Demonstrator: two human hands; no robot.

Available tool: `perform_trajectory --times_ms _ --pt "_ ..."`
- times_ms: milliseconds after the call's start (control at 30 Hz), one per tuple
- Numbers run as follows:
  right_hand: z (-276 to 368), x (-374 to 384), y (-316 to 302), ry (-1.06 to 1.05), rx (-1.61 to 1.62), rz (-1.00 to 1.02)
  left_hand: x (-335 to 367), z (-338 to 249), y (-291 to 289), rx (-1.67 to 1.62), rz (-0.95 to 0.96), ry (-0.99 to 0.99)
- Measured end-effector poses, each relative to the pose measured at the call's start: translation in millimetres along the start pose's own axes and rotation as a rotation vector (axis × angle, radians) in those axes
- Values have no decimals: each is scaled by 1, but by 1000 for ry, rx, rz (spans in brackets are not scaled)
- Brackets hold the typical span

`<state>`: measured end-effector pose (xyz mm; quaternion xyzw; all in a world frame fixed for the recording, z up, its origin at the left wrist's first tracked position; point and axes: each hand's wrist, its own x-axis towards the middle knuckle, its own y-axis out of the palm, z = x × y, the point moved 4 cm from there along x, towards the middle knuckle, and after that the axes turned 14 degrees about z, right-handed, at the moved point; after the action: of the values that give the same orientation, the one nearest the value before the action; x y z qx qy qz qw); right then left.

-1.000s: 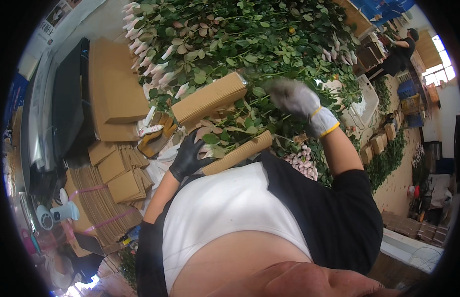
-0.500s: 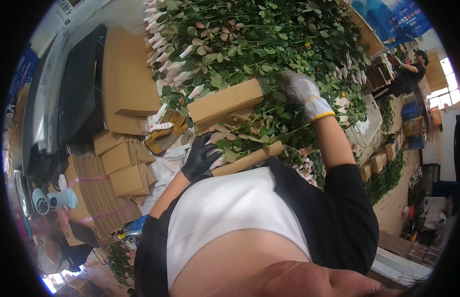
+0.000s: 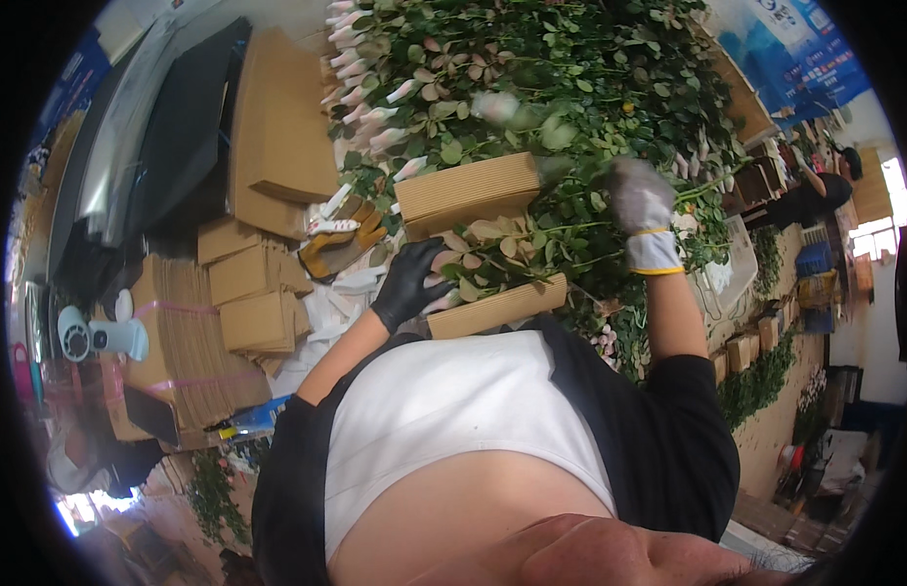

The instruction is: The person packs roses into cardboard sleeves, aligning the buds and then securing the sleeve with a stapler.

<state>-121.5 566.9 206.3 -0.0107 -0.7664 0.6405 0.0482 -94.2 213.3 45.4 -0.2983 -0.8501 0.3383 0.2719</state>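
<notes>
Several stacks of flat cardboard [image 3: 185, 337] crowd my left edge, with a pair of tan gloves [image 3: 341, 239] beside them. My left hand [image 3: 409, 283], black-gloved, presses its curled fingers onto the rose bunch [image 3: 502, 249] lying in the corrugated wrap [image 3: 483, 244] — little free room there. My right hand [image 3: 641, 210], white-gloved, hangs blurred over the piled roses [image 3: 570, 78]; its grip I cannot tell.
</notes>
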Motion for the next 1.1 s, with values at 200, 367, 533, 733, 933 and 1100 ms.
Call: perform_trajectory --times_ms 200,367,533,733,933,1100 --pt "34 -30 -50 -300 94 -31 -2 7 4 -44 -39 38" --pt "43 -9 76 -306 -195 553 3 1 6 -50 -50 40" --pt "38 -2 120 -500 -240 608 -3 1 8 11 -14 -26" --pt "59 -19 99 -465 -154 373 -2 -4 1 315 90 -57" --pt "65 -38 38 -412 178 133 12 4 -5 93 150 -11" --pt "44 -57 146 -445 136 232 22 4 1 35 109 19"
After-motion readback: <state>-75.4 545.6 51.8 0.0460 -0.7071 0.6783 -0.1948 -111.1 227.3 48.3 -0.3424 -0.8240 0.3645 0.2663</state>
